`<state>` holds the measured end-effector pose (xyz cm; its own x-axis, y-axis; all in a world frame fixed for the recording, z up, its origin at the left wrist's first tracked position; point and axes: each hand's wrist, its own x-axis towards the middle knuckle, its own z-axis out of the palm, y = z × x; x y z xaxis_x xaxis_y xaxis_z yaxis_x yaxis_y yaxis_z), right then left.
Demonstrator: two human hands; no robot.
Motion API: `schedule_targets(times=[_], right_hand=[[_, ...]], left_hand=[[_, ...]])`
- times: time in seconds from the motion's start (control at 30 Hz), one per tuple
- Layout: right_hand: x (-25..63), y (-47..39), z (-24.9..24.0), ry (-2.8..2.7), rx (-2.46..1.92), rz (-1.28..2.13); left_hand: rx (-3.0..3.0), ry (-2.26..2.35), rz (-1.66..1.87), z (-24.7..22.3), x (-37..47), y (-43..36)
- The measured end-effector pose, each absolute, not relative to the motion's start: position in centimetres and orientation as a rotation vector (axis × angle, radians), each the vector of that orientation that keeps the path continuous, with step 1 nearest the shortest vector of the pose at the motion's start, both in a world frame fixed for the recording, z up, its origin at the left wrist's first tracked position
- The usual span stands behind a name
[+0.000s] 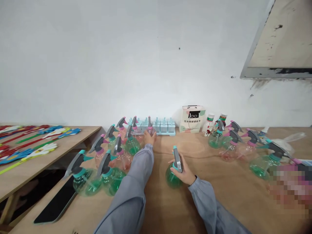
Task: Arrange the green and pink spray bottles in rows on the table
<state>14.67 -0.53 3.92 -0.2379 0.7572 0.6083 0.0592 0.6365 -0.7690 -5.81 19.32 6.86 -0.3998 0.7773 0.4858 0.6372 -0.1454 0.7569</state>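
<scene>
Both grey sleeves [204, 198] run off the bottom edge of the frame, so the upper arms are cut off. At lower left, a phone [57, 203] lies face up on the table [175, 211], its far end partly hidden by the nearest bottles of the left cluster [79, 169]. That cluster of green and pink sprayers overlaps so much that the rear ones are hard to count. At lower right, a pixelated patch blurs the nearest sprayer of the right cluster [275, 157], and the frame edge cuts it off.

In the lower middle, the right hand [186, 172] reaches in from the right, wrist low, its fingers clamped on the neck of the green bottle [173, 178]; the bottle stands nearly upright, partly covered by the hand.

Farther off, at centre, the left arm stretches forward, back of the left hand [149, 138] toward the camera. Its fingers are at the pink bottle [151, 129]; the hand hides much of it, and I cannot tell whether they are clamped.

Behind is a pale blue rack [168, 132], partly covered by bottles. Right of it stand a paper bag [191, 125] and two small bottles [209, 125], one partly hidden by a sprayer, before the wall [97, 65].
</scene>
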Motion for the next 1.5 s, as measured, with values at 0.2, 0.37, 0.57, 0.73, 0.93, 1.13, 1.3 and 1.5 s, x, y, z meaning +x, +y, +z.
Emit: schedule_targets(times=[0.2,0.37,0.57,0.73,0.93,1.13,1.3,1.5], right_hand=[[17.2,0.3,4.0,-1.261,-0.791,1.050],[19.1,1.0,4.6,-0.903,-0.757,1.357],[17.5,2.5,6.2,-1.033,-0.487,1.756],[16.1,4.5,7.1,-1.235,-0.424,1.811],[15.1,4.3,7.0,-1.322,-0.284,1.827],[15.3,4.3,6.6,-1.343,-0.357,1.702],[15.1,4.2,6.4,-1.305,-0.417,1.650],[15.4,4.1,6.6,-1.227,-0.378,1.716]], left_hand=[[1.743,2.015,1.452,4.3,-4.7,13.7],[1.958,1.958,1.480,1.9,-5.1,6.2],[2.052,1.734,1.601,0.9,-7.8,0.4],[2.054,1.566,1.635,1.1,-9.6,-0.3],[2.066,1.537,1.599,1.4,-9.6,-0.1],[2.053,1.533,1.538,1.5,-9.4,-0.4],[2.031,1.548,1.490,1.6,-9.4,-0.5],[2.064,1.543,1.493,1.6,-9.4,-0.4]])
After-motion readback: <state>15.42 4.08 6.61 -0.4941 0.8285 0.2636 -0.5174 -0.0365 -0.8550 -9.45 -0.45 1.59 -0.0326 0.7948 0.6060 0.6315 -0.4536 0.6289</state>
